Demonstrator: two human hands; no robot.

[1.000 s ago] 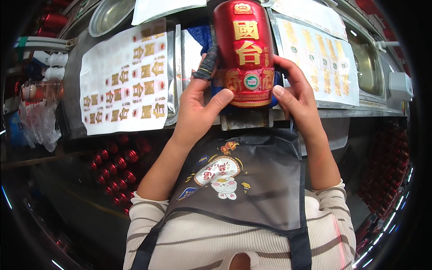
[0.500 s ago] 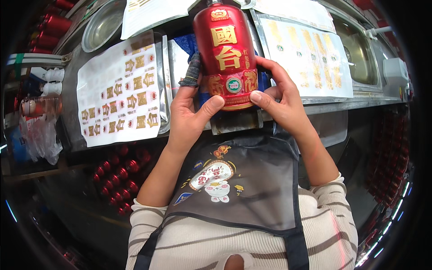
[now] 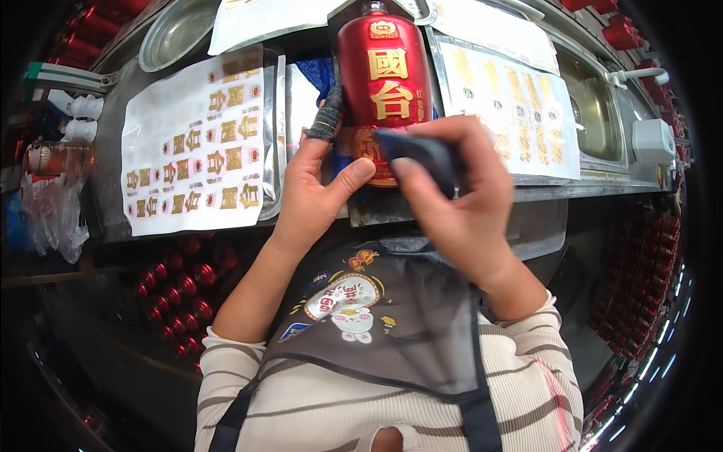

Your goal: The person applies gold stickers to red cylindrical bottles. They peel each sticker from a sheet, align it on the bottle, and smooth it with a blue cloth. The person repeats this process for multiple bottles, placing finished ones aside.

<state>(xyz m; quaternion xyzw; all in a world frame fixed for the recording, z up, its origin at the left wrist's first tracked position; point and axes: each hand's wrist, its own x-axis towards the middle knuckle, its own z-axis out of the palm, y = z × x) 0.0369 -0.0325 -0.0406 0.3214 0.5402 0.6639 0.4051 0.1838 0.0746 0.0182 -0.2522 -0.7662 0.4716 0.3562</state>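
A glossy red bottle (image 3: 385, 83) with raised-looking gold characters lies on the bench in front of me, its neck pointing away. My left hand (image 3: 312, 181) grips its lower left side, thumb on the front near the base and a dark wrap around one finger. In my right hand (image 3: 471, 200) is a dark blue-black, flat, scraper-like tool (image 3: 428, 160), blurred by motion. It covers the right part of the patterned band near the bottle's base; whether it touches the bottle I cannot tell. Blue cloth (image 3: 316, 74) shows beside and under the bottle.
Sheets of gold transfers lie on both sides, a left sheet (image 3: 162, 192) and a right sheet (image 3: 568, 135). A metal bowl (image 3: 177, 34) stands far left, a sink (image 3: 599, 98) far right. Red bottles (image 3: 177, 290) stand below left, more red rows (image 3: 640, 279) at right.
My right hand has let go of the bottle's lower right side and now holds the dark tool over its base. My left hand keeps its grip. The view has shifted slightly.
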